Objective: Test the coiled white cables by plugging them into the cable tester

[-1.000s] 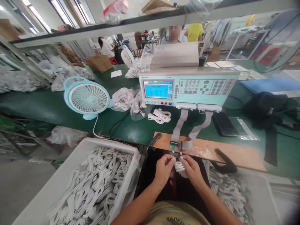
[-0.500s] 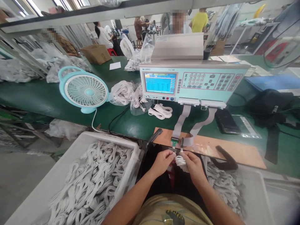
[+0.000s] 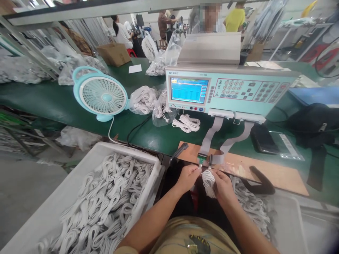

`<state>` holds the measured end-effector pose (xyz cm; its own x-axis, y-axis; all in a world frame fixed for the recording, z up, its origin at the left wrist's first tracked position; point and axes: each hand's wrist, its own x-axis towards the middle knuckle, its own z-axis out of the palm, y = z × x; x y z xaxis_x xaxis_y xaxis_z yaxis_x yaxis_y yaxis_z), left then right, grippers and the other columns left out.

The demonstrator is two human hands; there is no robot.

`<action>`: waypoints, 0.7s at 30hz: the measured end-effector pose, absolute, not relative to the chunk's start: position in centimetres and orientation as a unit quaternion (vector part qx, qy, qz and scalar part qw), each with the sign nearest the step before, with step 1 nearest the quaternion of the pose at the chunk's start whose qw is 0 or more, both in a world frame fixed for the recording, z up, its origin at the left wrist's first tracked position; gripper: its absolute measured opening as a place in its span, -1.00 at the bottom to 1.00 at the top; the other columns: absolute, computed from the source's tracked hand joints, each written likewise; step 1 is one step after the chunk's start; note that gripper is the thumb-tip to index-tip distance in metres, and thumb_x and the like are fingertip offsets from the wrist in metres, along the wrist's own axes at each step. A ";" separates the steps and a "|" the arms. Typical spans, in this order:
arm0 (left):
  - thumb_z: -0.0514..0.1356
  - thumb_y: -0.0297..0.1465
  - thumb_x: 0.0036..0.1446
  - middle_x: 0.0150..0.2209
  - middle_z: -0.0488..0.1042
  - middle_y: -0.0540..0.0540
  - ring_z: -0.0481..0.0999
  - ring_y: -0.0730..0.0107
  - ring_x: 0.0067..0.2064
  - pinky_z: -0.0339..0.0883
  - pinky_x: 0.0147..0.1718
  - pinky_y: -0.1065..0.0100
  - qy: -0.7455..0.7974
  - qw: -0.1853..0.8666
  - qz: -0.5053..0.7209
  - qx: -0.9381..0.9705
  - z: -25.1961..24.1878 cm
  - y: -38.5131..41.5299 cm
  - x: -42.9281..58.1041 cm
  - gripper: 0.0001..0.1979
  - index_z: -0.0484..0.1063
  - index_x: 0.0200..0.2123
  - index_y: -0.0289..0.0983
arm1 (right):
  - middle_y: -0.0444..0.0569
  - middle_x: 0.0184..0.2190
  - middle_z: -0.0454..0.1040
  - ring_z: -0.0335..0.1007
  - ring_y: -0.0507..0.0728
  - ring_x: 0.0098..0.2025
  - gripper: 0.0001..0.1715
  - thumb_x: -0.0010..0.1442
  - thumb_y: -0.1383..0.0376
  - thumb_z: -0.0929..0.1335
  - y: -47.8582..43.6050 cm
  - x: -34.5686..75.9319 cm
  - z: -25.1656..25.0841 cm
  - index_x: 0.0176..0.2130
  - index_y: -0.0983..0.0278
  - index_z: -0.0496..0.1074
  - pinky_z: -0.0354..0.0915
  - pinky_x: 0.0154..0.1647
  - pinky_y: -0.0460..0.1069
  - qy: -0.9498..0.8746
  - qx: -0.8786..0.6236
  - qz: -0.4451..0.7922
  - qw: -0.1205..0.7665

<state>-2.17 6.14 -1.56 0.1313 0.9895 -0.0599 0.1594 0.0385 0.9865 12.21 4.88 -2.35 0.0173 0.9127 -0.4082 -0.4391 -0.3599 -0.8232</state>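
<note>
- White cable bundle (image 3: 208,183) hanging between my two hands, against the right one, and its loops drop longer below my fingertips than half a second ago, when they sat bunched.
- Left hand (image 3: 188,179) moves up: thumb and forefinger pinched together, apparently on a cable end (image 3: 200,169) they mostly hide, right at the green connector (image 3: 202,159). Fully in? Can't tell.
- Right hand (image 3: 224,185): fingers clamped at the bundle's top, just below the black connector (image 3: 210,159).
- So, by my reading, both ends are up at the connectors and the fitting is well along.
- Counting: one bundle in my grip, two connectors, two grey ribbon cables (image 3: 209,137) running ahead of my fingers to one tester (image 3: 243,91).
- Ahead, slightly left: one loose clump (image 3: 186,123), single or double unclear, then two bagged bundles (image 3: 144,100).
- Farther left: one blue fan (image 3: 107,97), one white fan (image 3: 150,47) beyond.
- Either side of my fingers, one bin: left bin (image 3: 129,150), right bin (image 3: 295,208), coils too many to count.
- Ahead, right: one phone (image 3: 265,138).
</note>
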 end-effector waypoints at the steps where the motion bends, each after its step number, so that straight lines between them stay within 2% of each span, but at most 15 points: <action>1: 0.05 -0.31 0.08 -0.61 0.32 0.03 0.27 0.49 -0.51 0.11 -0.48 0.47 0.518 0.506 0.419 0.547 -1.6 6.1 -2.0 -0.69 0.35 -0.62 -0.34 | -0.08 -0.54 0.49 0.33 0.08 -0.55 -0.68 -0.15 0.13 0.51 4.9 12.2 -2.4 -0.43 0.30 0.52 0.21 -0.51 -0.07 -0.241 -0.495 0.659 0.513; 11: 0.07 -0.27 0.05 -0.63 0.10 0.08 0.08 0.54 -0.53 -0.02 -0.52 0.46 0.532 0.545 0.475 0.441 -1.7 5.4 -0.5 -0.68 0.19 -0.67 -0.31 | -0.08 -0.49 0.51 0.35 0.06 -0.50 -0.75 -0.09 0.18 0.50 4.9 12.4 -3.0 -0.38 0.28 0.53 0.24 -0.43 -0.08 -0.243 -0.479 0.673 0.509; 21: 0.08 -0.30 0.02 -0.66 0.04 0.09 0.04 0.55 -0.54 -0.05 -0.53 0.45 0.529 0.517 0.483 0.469 -1.6 5.5 -0.5 -0.65 0.08 -0.71 -0.29 | -0.08 -0.47 0.52 0.40 0.14 -0.42 -0.71 -0.16 0.19 0.52 5.0 12.6 -3.1 -0.38 0.25 0.54 0.27 -0.45 -0.06 -0.227 -0.478 0.683 0.504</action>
<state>-0.54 5.51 -1.59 -0.0257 0.9952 -0.0942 -0.0047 0.0941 0.9956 12.59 4.97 -3.14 -0.0344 0.9051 -0.4238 -0.4718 -0.3885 -0.7915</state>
